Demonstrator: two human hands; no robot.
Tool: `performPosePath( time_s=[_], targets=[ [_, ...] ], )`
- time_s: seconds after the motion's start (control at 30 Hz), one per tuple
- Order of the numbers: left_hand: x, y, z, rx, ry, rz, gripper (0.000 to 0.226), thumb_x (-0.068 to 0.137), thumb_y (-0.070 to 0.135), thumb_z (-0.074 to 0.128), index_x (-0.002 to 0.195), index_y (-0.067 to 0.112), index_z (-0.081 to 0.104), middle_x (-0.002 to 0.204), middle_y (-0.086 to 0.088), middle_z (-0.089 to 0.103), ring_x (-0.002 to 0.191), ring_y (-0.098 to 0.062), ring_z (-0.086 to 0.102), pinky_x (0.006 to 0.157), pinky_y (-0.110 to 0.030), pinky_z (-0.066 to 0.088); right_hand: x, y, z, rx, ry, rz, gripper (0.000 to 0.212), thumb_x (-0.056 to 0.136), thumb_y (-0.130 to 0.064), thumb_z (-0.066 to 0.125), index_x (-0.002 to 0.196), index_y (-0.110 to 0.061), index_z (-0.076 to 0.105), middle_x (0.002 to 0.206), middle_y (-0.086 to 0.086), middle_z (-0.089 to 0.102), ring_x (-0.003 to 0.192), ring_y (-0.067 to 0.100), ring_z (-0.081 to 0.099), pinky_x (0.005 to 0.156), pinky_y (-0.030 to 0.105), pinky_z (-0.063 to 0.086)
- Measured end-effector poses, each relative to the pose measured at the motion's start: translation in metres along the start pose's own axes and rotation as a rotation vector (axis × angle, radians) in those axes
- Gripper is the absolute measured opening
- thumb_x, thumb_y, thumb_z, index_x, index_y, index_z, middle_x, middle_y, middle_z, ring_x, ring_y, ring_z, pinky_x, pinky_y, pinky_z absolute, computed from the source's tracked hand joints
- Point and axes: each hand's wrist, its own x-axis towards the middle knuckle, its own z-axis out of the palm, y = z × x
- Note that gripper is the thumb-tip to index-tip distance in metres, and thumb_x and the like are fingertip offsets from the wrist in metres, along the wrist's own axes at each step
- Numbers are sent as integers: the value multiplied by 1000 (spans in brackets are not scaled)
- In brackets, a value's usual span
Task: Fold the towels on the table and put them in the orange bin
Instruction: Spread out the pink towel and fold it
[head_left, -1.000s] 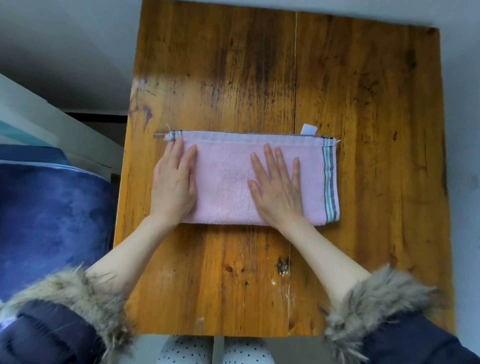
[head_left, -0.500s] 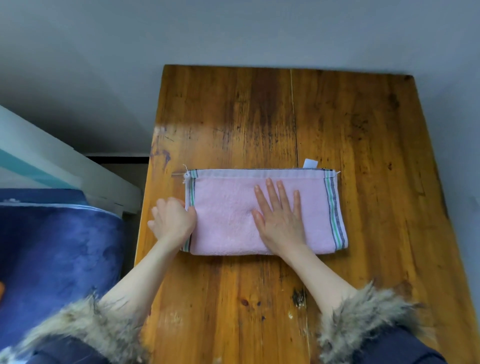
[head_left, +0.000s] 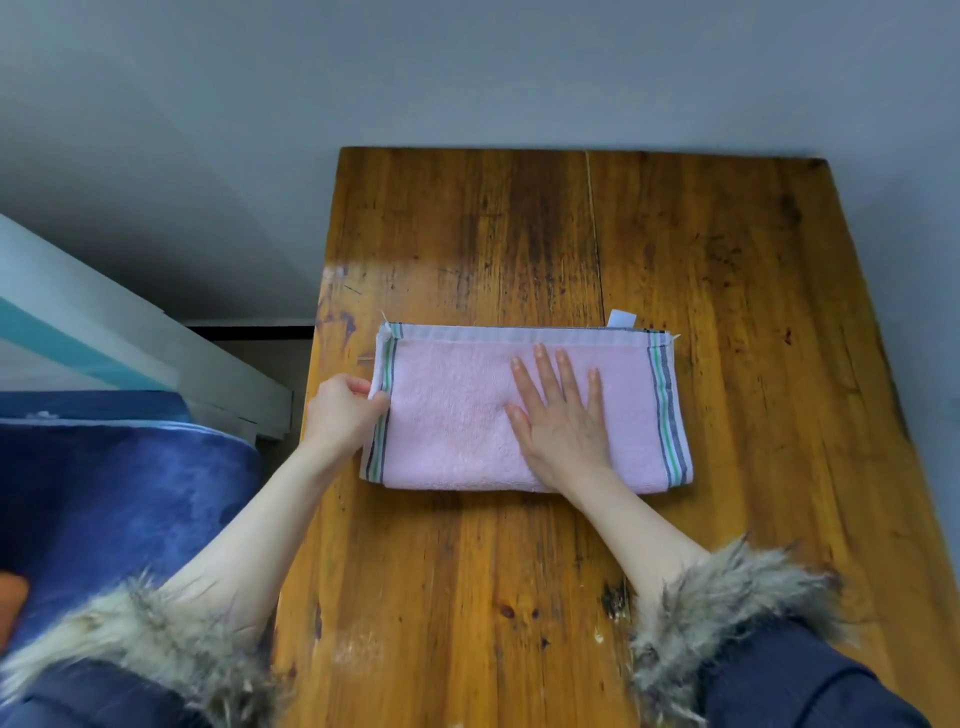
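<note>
Left hand (head_left: 343, 413) slid off the towel (head_left: 457, 415) and now pinches its left end; right hand (head_left: 563, 415) stays flat, ready for another fold.

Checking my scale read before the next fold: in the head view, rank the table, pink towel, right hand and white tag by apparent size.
1. table
2. pink towel
3. right hand, flat on the towel
4. white tag, only partly visible

Folded pink towel (head_left: 457, 415) on wooden table (head_left: 519, 571), left hand (head_left: 340, 413) pinching its edge, right hand (head_left: 563, 415) flat on top
</note>
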Motion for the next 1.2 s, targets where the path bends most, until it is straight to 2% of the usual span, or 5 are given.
performPosePath(
  time_s=[0.37, 0.5, 0.67, 0.83, 1.2],
  targets=[
    [-26, 48, -20, 24, -62, 220, 11, 88, 22, 57, 96, 15, 59, 79, 1, 60, 58, -8, 56, 49, -21, 43, -45, 1, 9, 48, -16, -1, 53, 98, -42, 7, 143, -28, -17, 156, -1, -17, 142, 19, -22, 112, 50, -16],
    [-48, 88, -8, 51, -30, 366, 6, 84, 20, 56, 89, 18, 59, 70, 5, 62, 41, -3, 55, 48, -21, 44, -40, 12, -5, 266, -2, -71, 50, 100, -34, 22, 149, -26, 14, 158, -1, 0, 145, 15, -6, 113, 40, -14],
    [-78, 138, 44, 46, -83, 470, 7, 83, 21, 57, 87, 15, 56, 71, 3, 60, 63, -22, 62, 61, -31, 51, -57, 52, -27, 798, 138, 130, 33, 97, -10, 41, 126, -9, 56, 133, 7, 53, 125, 18, 47, 104, 20, 29],
    [-98, 160, 121, 92, -172, 476, 10, 88, 17, 51, 96, 12, 51, 80, -5, 60, 76, -24, 57, 65, -36, 48, -77, 99, -38, 1274, 122, 485, 29, 99, -17, 40, 118, -15, 61, 103, -9, 65, 99, 7, 62, 83, 19, 52],
    [-106, 149, 192, 89, -144, 566, 14, 92, 15, 49, 100, 5, 55, 89, -12, 62, 80, -27, 59, 71, -39, 47, -75, 136, -36, 1491, 8, 562, 34, 101, -27, 34, 119, -12, 59, 93, -7, 67, 81, 3, 67, 64, 14, 52]
  ],
)
